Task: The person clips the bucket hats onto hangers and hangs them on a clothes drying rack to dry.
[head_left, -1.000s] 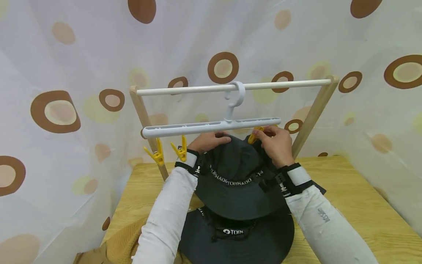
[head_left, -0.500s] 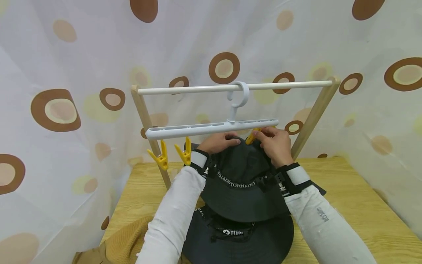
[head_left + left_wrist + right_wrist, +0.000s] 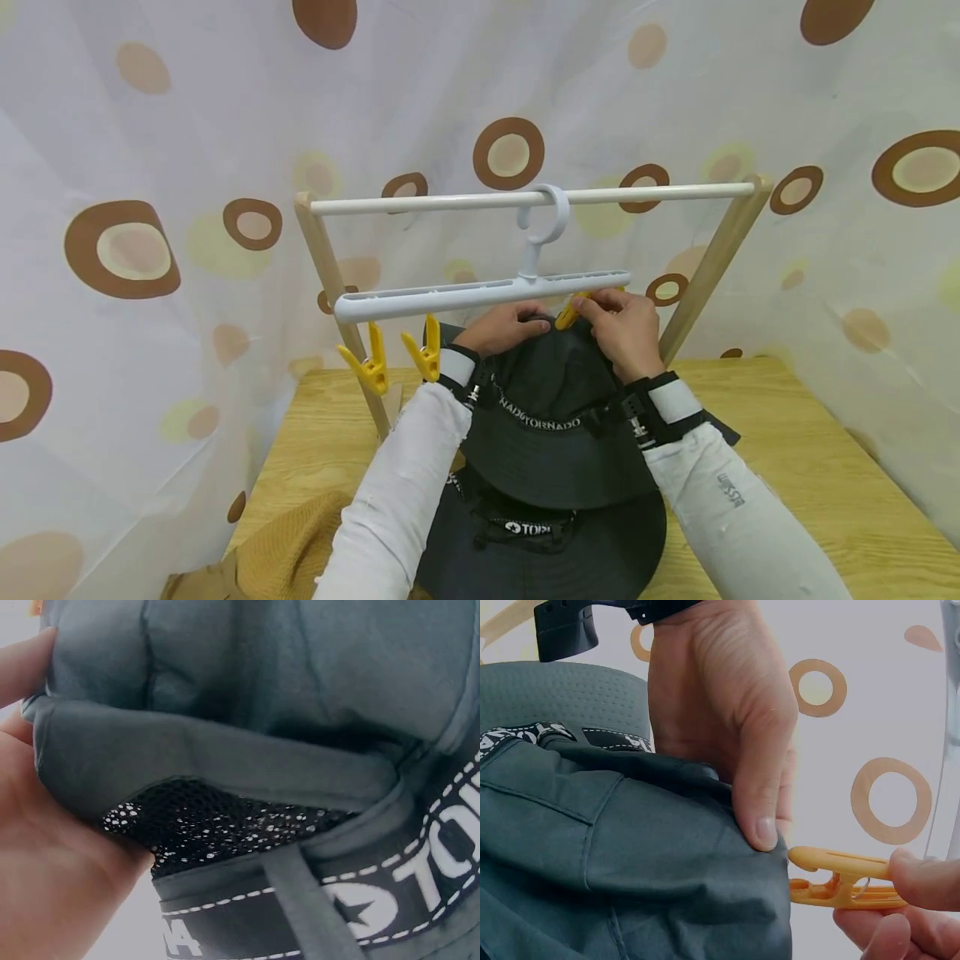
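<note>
A black bucket hat (image 3: 555, 475) with white TORNADO lettering hangs between both hands, below the white hanger (image 3: 450, 297). My left hand (image 3: 501, 331) pinches the top of its crown, thumb on the fabric in the right wrist view. Mesh and a lettered band show on the hat (image 3: 262, 757) in the left wrist view. My right hand (image 3: 628, 332) pinches the handles of a yellow clothespin (image 3: 840, 861) under the hanger's right half. In the right wrist view, the clothespin's tips are right at the crown's folded edge, beside the left thumb.
Two more yellow clothespins (image 3: 369, 367) hang at the hanger's left end. The hanger hooks over a white rod (image 3: 420, 202) on a wooden frame (image 3: 708, 271). Another black hat (image 3: 540, 567) lies on the wooden table (image 3: 787, 467), with tan knitwear (image 3: 292, 542) at front left.
My left hand has carried the hat crown rightward, closer to the clothespin. The clothespin in my right hand has shifted slightly left, and the hanger has swung a little.
</note>
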Motion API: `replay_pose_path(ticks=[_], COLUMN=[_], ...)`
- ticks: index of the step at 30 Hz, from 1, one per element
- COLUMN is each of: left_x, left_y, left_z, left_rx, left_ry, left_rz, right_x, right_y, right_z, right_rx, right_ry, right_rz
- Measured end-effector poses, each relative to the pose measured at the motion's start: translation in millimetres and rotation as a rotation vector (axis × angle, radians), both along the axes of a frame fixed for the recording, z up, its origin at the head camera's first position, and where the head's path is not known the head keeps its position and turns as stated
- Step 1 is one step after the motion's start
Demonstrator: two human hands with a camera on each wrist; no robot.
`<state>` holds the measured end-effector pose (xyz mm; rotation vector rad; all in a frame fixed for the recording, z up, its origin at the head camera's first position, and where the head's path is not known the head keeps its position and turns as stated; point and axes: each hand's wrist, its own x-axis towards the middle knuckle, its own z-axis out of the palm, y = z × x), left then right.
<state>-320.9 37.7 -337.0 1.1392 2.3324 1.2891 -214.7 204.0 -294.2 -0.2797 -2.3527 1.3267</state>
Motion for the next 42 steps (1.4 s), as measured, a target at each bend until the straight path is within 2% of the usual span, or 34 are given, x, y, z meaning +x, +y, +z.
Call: replay_pose_path(ticks=[5,14,19,25,30,36,42], left_x=[2.3,3.6,4.5,5.1,5.6,4.9,2.8], left_y=[0.0,5.2,6.3,6.6,7.7,9.8,7.7], left_z=[-0.1,0.1,1.2,6.8,11.5,13.3,16.8], left_rx=[0.031,0.102,0.075,0.029,0.026,0.060,0.071], left_ry=[-0.023,-0.055,-0.070,-0.106,-0.092,-0.113,-0.070], left_rz=[-0.014,-0.053,-0.036,-0.053,-0.024,0.010,0.061], right_x=[-0.4,1.7,2.9,3.9,5.1,7.7,6.2], right_y=[0.8,5.0,4.2,2.5,2.2,5.5,2.4], right_z=[1.1,2.2,1.3,1.8,2.8,2.1,2.0], right_rx=[-0.007,0.011,0.018,0.061,0.076,0.060,0.059], right_ry=[-0.001,-0.039,-0.052,-0.026,-0.026,-0.048,-0.032], right_rz=[-0.002,0.043,0.054,0.044,0.062,0.086,0.067])
